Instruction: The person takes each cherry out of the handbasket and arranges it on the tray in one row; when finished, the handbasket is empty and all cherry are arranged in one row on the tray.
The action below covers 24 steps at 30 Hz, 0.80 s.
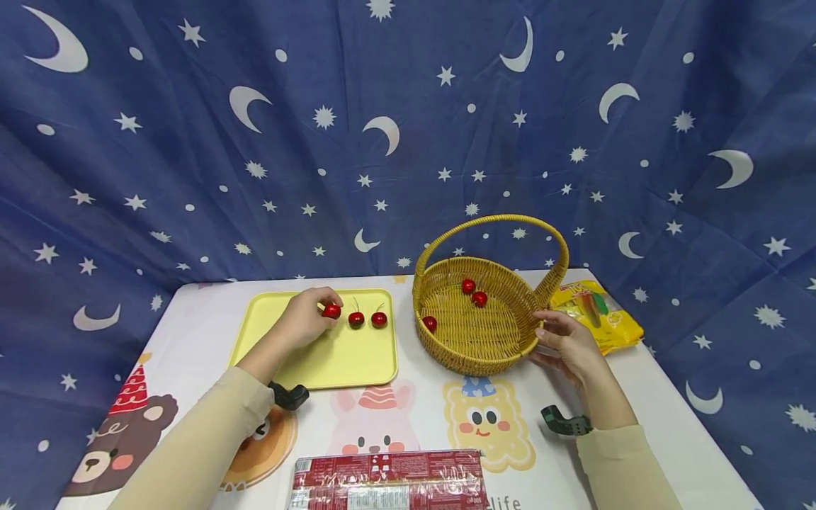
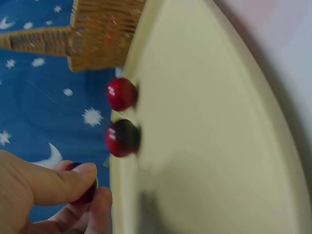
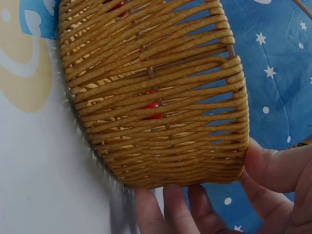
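My left hand (image 1: 304,319) is over the yellow tray (image 1: 357,363), pinching a red cherry (image 1: 331,311) between thumb and fingers; the left wrist view shows this held cherry (image 2: 87,194) partly covered by the thumb. Just right of it, a dark red cherry (image 1: 355,320) and another cherry (image 1: 379,319) lie on the tray, stems up. My right hand (image 1: 570,347) grips the right side of a woven basket (image 1: 472,367), thumb at the rim and fingers against the outer wall. Inside the basket lie three cherries, one of them (image 1: 430,324) by the left wall.
Behind my right hand lies a yellow snack bag (image 1: 599,315), partly hidden by the basket. A red wrapped package (image 1: 389,482) is at the table's near edge. The basket's tall handle (image 1: 497,219) arches up before a blue star-and-moon curtain (image 1: 408,92).
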Tool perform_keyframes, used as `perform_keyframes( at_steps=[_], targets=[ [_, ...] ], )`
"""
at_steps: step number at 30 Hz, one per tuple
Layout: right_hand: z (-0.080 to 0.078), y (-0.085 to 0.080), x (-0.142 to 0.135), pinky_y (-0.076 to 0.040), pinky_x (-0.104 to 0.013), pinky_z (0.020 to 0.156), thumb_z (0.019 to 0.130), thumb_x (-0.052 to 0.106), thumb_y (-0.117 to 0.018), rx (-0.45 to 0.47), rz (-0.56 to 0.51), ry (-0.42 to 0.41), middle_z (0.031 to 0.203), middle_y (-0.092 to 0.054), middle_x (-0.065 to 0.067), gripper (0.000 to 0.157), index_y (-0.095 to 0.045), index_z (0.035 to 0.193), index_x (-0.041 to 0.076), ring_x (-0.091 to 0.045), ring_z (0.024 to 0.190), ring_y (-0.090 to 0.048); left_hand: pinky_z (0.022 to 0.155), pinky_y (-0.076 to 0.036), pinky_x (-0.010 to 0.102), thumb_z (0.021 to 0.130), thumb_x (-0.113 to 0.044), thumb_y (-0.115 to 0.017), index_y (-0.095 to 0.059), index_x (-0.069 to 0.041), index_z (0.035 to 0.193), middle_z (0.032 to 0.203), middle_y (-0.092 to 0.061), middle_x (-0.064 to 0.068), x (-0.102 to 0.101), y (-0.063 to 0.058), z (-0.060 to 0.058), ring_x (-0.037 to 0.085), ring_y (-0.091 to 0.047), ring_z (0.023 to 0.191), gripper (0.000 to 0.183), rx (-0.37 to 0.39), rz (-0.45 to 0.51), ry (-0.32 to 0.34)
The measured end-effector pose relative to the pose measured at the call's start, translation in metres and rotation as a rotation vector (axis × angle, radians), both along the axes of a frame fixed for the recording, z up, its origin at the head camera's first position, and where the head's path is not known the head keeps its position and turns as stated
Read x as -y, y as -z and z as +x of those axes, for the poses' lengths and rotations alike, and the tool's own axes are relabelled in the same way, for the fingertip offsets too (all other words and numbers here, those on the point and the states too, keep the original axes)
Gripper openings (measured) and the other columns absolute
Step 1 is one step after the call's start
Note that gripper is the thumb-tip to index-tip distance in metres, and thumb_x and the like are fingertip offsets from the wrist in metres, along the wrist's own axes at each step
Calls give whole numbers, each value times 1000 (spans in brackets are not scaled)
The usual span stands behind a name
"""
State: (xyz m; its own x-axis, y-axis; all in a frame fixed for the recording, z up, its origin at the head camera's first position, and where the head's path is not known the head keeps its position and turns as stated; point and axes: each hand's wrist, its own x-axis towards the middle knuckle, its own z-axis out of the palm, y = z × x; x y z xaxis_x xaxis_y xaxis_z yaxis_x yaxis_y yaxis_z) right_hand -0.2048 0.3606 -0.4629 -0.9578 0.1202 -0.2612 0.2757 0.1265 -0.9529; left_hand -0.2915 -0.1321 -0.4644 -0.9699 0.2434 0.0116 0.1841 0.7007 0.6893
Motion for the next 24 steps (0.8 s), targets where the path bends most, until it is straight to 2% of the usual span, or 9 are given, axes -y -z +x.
perform_keyframes(
  at_steps=[4, 9, 15, 21, 24],
  targets=[
    [0, 0, -1, -65, -45, 94, 108, 10, -64, 4, -5, -5, 147, -44, -14, 44, -56, 151, 13, -17, 103, -72, 85, -51, 40, 88, 1, -80, -72, -9, 117, 119, -73, 17, 2, 12, -7, 30, -66, 99, 32, 16, -45, -5],
    [-1, 0, -2, -64, -47, 96, 108, 11, -63, 9, -11, -12, 149, -44, -16, 45, -55, 153, 12, -20, 105, -72, 92, -51, 46, 86, -2, -84, -75, -10, 114, 113, -74, 16, 2, 21, -11, 31, -65, 102, 30, 24, -74, -12],
    [-1, -2, -1, -64, -46, 95, 109, 11, -62, 6, -12, -9, 146, -45, -16, 44, -55, 152, 13, -21, 102, -74, 90, -50, 46, 86, -5, -85, -73, -10, 116, 109, -72, 16, 4, 24, -12, 32, -63, 98, 33, 41, -83, -13],
    [-1, 1, -2, -64, -47, 95, 109, 11, -63, 5, -28, -14, 144, -45, -16, 42, -57, 150, 17, -21, 102, -74, 96, -51, 51, 87, -8, -86, -73, -12, 127, 115, -69, 19, 7, 23, -11, 34, -62, 104, 43, 53, -114, -17],
    [-1, 1, -2, -64, -47, 97, 109, 11, -62, 10, -20, -14, 144, -45, -15, 44, -55, 152, 15, -21, 103, -74, 96, -52, 52, 88, -8, -86, -73, -13, 132, 118, -69, 19, 9, 21, -10, 34, -62, 106, 46, 68, -121, -21]
  ],
)
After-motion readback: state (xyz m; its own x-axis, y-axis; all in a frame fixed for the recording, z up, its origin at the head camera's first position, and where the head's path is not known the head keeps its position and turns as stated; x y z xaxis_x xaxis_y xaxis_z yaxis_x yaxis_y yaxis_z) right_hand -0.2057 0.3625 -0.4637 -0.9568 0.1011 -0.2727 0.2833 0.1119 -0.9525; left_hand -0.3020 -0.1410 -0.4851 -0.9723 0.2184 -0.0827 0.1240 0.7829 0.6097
